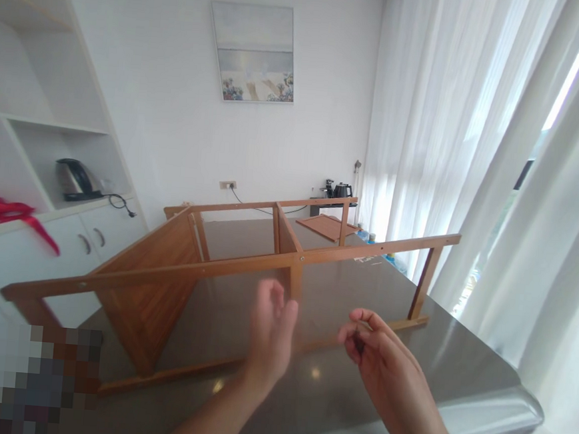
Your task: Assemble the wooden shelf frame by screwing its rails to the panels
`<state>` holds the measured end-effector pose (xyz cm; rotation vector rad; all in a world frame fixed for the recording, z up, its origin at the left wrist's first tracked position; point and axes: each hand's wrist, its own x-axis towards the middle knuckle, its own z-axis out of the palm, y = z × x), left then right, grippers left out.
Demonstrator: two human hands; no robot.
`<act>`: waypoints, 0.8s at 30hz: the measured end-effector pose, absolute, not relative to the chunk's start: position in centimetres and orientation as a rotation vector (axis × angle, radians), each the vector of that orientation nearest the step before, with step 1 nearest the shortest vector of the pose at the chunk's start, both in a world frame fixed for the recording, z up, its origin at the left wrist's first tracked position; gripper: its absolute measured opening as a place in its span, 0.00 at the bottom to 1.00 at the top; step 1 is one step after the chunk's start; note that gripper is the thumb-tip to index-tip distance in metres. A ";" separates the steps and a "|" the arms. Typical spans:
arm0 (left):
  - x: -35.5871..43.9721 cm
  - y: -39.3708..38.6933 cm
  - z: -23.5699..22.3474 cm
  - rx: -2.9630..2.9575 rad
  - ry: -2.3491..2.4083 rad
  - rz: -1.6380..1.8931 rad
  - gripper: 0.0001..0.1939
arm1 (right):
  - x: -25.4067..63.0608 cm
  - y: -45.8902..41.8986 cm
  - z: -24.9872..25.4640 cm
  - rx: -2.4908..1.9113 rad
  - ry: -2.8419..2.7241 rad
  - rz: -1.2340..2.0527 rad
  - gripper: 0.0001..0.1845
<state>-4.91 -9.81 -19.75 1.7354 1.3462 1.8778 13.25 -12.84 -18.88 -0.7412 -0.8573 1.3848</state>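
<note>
A brown wooden frame (pixel 245 265) with long rails, legs and crosspieces, perhaps a rack, lies across the dark glossy table (pixel 334 284). A slatted wooden panel (pixel 163 287) joins its rails on the left, and a plain crosspiece (pixel 287 229) spans its middle. My left hand (pixel 270 336), blurred by motion, is just in front of the near middle upright, fingers up and thumb apart, with nothing visible in it. Over the frame's lower rail, to the right, my right hand (pixel 384 351) has its thumb and fingers pinched together. Something small may be between them; I cannot make it out.
A flat brown board (pixel 326 226) lies at the table's far end, near black appliances (pixel 340 191). On the left, a kettle (pixel 76 180) and red ribbon (pixel 9 212) rest on the white cabinet (pixel 64 239). White curtains (pixel 427 121) hang along the right.
</note>
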 end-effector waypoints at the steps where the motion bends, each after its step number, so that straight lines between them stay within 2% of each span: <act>1: -5.4 -10.5 -20.0 1.809 1.259 1.833 0.09 | 13.5 -13.5 -19.8 -0.766 -0.810 1.384 0.17; 4: -7.1 -12.4 -19.0 2.195 1.018 1.757 0.08 | 14.0 -15.3 -22.0 -0.824 -0.754 1.351 0.26; 7: -8.7 -13.3 -14.9 2.503 0.857 1.860 0.05 | 14.0 -16.7 -22.7 -0.872 -0.827 1.325 0.29; 9: -9.5 -13.5 -10.9 2.550 0.930 1.939 0.06 | 13.9 -17.3 -22.3 -0.918 -0.950 1.304 0.26; 11: -9.9 -13.4 -6.8 2.532 1.222 1.866 0.05 | 13.7 -17.8 -21.2 -0.986 -1.105 1.236 0.23; 15: -9.9 -13.0 -1.6 2.581 1.480 1.560 0.04 | 13.2 -18.0 -18.6 -1.064 -1.297 1.039 0.21; 18: -9.7 -12.7 -1.0 2.655 1.521 1.279 0.07 | 12.8 -17.9 -17.6 -0.990 -1.283 1.104 0.24; 21: -9.5 -12.2 -1.7 2.712 1.576 0.976 0.12 | 12.7 -17.5 -17.2 -0.955 -1.266 1.154 0.34; 22: -9.3 -12.1 -2.0 2.734 1.589 0.887 0.14 | 12.8 -17.3 -17.0 -0.974 -1.295 1.129 0.34; 24: -9.0 -11.7 -2.6 2.774 1.617 0.753 0.16 | 13.0 -17.0 -16.6 -1.053 -1.393 1.039 0.27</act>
